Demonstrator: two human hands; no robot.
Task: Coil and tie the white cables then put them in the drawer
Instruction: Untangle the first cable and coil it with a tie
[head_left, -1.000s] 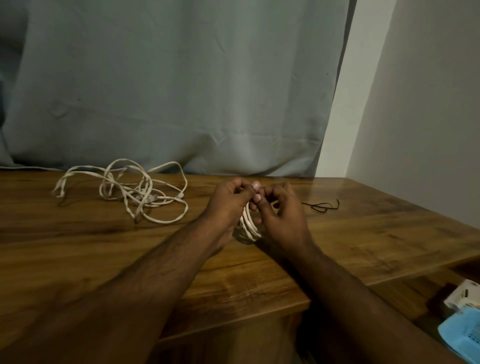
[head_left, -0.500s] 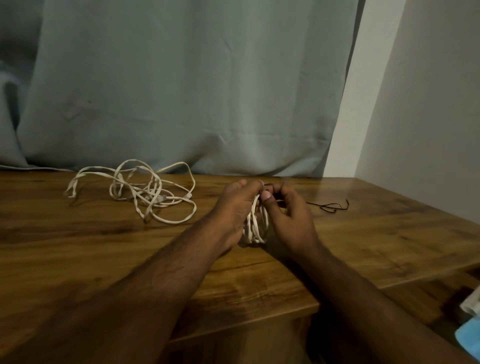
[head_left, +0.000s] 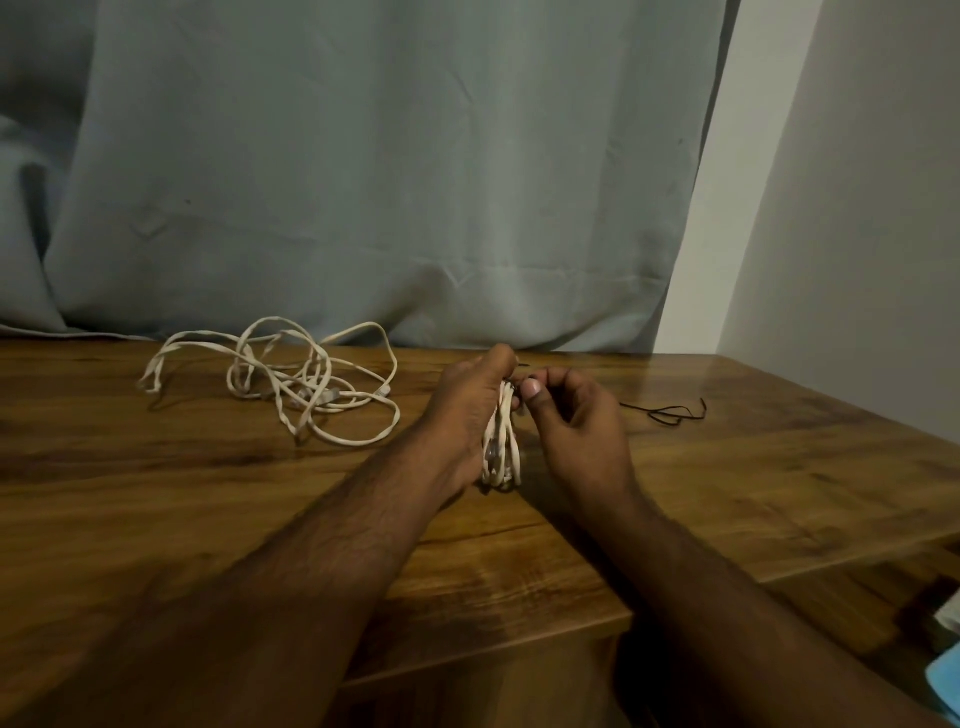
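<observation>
A coiled white cable (head_left: 503, 441) stands upright on the wooden table (head_left: 727, 478) between my hands. My left hand (head_left: 467, 410) grips the coil from its left side, fingers wrapped over its top. My right hand (head_left: 571, 421) sits just right of the coil, thumb and fingertips pinching something small and dark at the coil's top; what it is I cannot make out. A second white cable (head_left: 291, 384) lies loose and tangled on the table to the far left. No drawer is in view.
A thin black tie (head_left: 667, 413) lies on the table right of my hands. A grey curtain (head_left: 389, 182) hangs behind the table, a white wall to the right. A blue object (head_left: 943, 680) shows at the lower right edge.
My hands have drawn slightly apart, exposing more of the coil between them. The view has shifted a little to the left.
</observation>
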